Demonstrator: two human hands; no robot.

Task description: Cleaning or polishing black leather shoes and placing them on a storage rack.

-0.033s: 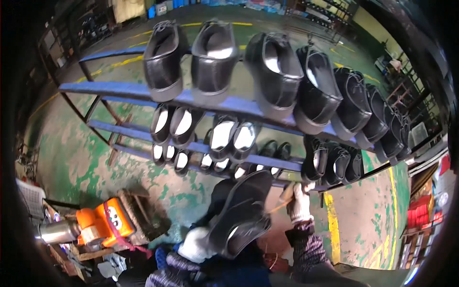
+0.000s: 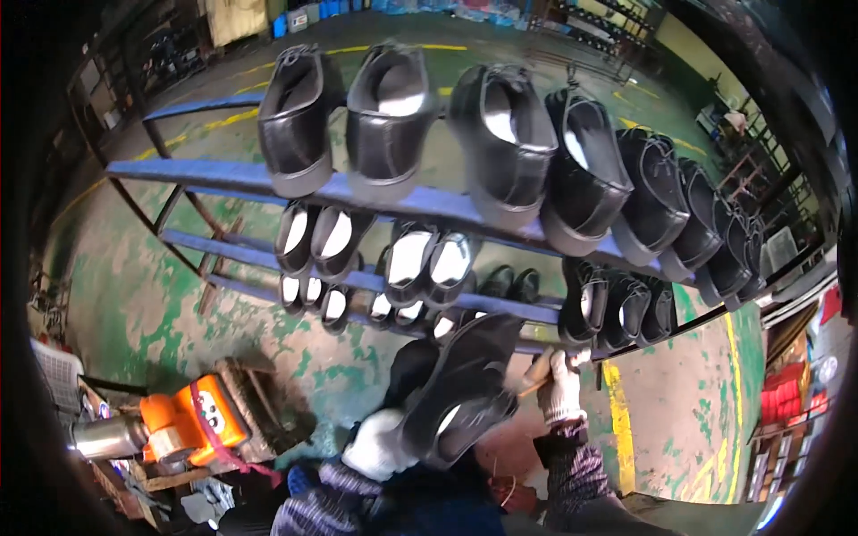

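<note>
My left hand [image 2: 380,445], in a white knit glove, is closed on a black lace-up shoe [image 2: 465,384]. The shoe is tilted, its opening towards me and its sole side up and away. Behind it is another dark rounded shape [image 2: 411,364], perhaps a second shoe; I cannot tell. To the right, my right hand [image 2: 559,386], also gloved, grips a thin orange-brown stick [image 2: 533,388] whose near end points at the shoe. The fingers and the shoe hide parts of the stick, and its kind is unclear.
Ahead stands a blue-shelved metal rack [image 2: 201,171] bearing several black shoes [image 2: 389,125] on its tiers. At lower left sits an orange machine [image 2: 192,420] with a metal cylinder, near a white crate [image 2: 55,371]. Red items [image 2: 782,393] lie at far right.
The held shoe and my left hand have moved slightly up and to the right, nearer my right hand. Less of the stick shows now. The rack appears shifted slightly left in view.
</note>
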